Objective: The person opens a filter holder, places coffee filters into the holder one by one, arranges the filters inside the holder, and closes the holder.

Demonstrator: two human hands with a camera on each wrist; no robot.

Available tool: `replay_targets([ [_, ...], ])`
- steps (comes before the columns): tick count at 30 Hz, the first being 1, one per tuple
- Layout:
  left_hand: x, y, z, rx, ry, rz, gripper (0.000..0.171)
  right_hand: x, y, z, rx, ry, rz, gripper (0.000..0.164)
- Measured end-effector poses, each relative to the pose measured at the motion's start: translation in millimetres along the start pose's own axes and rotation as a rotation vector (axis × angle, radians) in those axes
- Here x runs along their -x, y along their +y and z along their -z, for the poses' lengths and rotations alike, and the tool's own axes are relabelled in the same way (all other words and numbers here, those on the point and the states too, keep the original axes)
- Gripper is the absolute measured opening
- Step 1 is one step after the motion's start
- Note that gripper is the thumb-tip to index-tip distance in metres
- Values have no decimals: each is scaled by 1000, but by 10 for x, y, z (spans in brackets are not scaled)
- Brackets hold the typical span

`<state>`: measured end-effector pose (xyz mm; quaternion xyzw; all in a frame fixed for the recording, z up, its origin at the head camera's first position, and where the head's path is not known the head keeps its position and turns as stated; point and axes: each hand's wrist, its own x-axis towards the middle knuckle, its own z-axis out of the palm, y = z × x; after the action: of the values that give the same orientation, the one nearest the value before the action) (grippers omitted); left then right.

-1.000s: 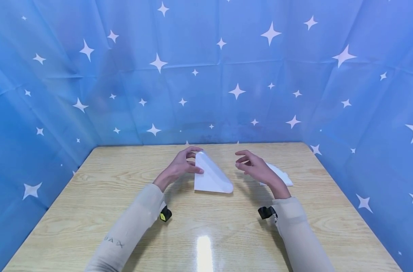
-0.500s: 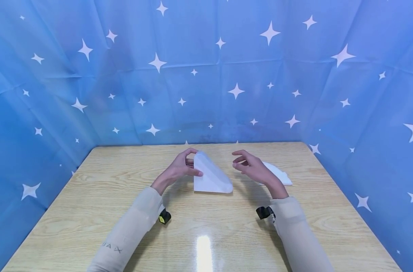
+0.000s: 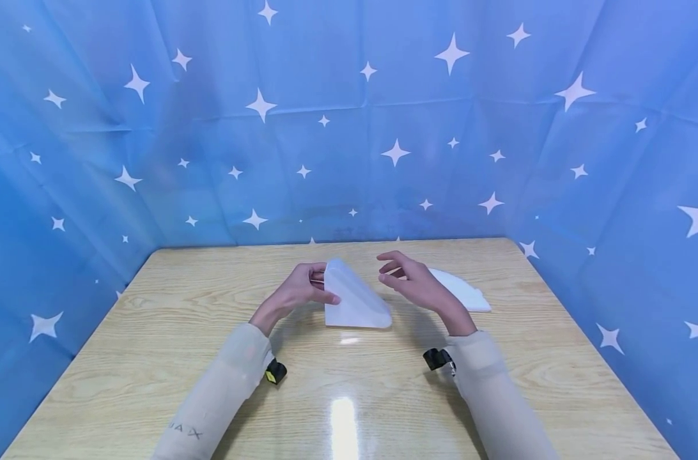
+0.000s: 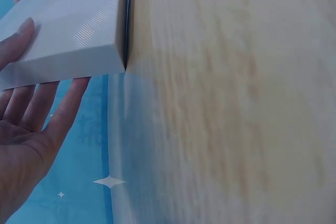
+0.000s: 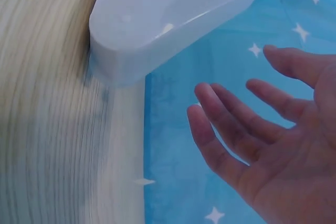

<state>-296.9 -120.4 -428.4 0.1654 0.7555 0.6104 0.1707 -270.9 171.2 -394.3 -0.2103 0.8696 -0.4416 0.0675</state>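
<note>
A white wedge-shaped box [image 3: 355, 300] with rounded corners stands upright on the table, in the middle of the head view. My left hand [image 3: 301, 287] grips its left edge, thumb on the near face and fingers behind, as the left wrist view also shows. To the right of the box my right hand [image 3: 413, 279] hovers with relaxed, slightly bent fingers [image 5: 210, 142], holding nothing. In the right wrist view the rounded end of the box [image 5: 126, 30] is apart from those fingers. Behind the right hand lies a flat white fan-shaped piece [image 3: 461, 291], partly hidden by the hand and wrist.
The light wood table [image 3: 349, 409] carries these things. Blue cloth [image 3: 326, 147] with white stars hangs behind the table's far edge and along both sides. A black wrist device [image 3: 438, 359] sits under the right sleeve, and another [image 3: 275, 370] under the left.
My right hand has moved left, closer to the box, uncovering more of the fan-shaped piece. The left hand keeps its grip, its fingers slightly lower behind the box.
</note>
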Motion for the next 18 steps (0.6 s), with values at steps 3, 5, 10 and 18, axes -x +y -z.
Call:
replay_targets([
  [3, 14, -2, -5, -3, -16, -6, 61, -13, -42, -41, 16, 5, 13, 47],
  [5, 23, -2, -4, -7, -24, -14, 60, -26, -71, -72, 23, 4, 27, 46],
  [10, 38, -15, 3, -13, -40, -37, 58, -66, -137, -134, 25, -3, 56, 46],
  [18, 93, -10, -22, -61, -52, -34, 52, -113, -191, -182, 18, -1, 70, 46],
])
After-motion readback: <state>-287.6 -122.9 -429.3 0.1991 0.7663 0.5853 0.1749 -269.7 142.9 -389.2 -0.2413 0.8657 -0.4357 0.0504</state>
